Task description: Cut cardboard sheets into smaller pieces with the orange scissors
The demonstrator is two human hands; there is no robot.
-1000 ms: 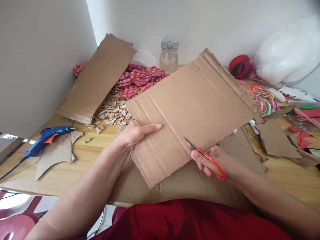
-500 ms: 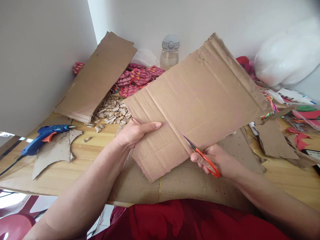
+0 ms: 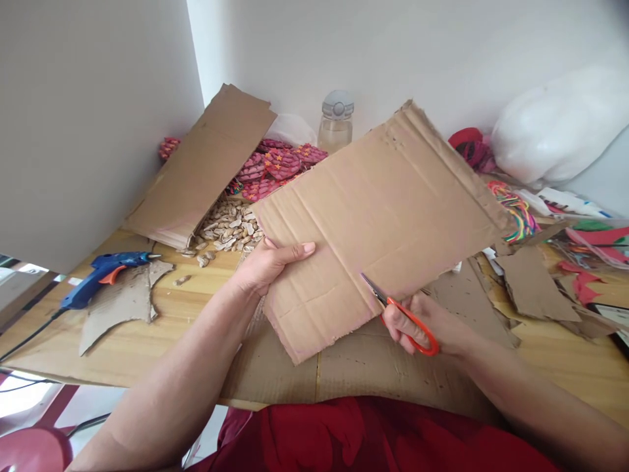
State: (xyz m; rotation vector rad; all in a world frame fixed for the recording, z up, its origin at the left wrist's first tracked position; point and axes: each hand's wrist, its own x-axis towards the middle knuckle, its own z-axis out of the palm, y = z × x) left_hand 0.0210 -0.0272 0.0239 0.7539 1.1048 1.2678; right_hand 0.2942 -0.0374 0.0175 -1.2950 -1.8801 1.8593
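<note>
Left hand (image 3: 268, 262): centre of the frame, grip closed on the left edge of the cardboard sheet (image 3: 378, 216), thumb laid flat across its face
Right hand (image 3: 422, 321): lower right of centre, grip closed around the orange handles of the scissors (image 3: 400, 314)
Scissors: blades point up and to the left, their tips at the lower edge of the cardboard sheet; how far apart the blades stand cannot be told
Cardboard sheet: large brown corrugated piece held tilted above the desk (image 3: 187, 308), filling the middle of the frame; its bottom edge is ragged, creases run across it
In the way: the held sheet hides much of the desk behind it and part of the coloured cords (image 3: 514, 210) at the right
Under the hands: a flat cardboard layer (image 3: 373, 367) lies on the desk along the lower middle
Left of frame: blue glue gun (image 3: 101, 275) rests on a torn cardboard scrap (image 3: 120, 305), its cable trailing off to the lower left
Upper left: folded cardboard flap (image 3: 206, 170) leans over a heap of pale seeds (image 3: 228, 226); pink patterned pieces (image 3: 275, 164) lie just behind
Top centre: clear bottle (image 3: 337, 121) with a grey lid stands against the wall
Right side: white plastic bag (image 3: 565, 124), cardboard offcuts (image 3: 533, 288), red paper bits (image 3: 587, 282)
Bottom: red cloth (image 3: 373, 436) on the person's lap
</note>
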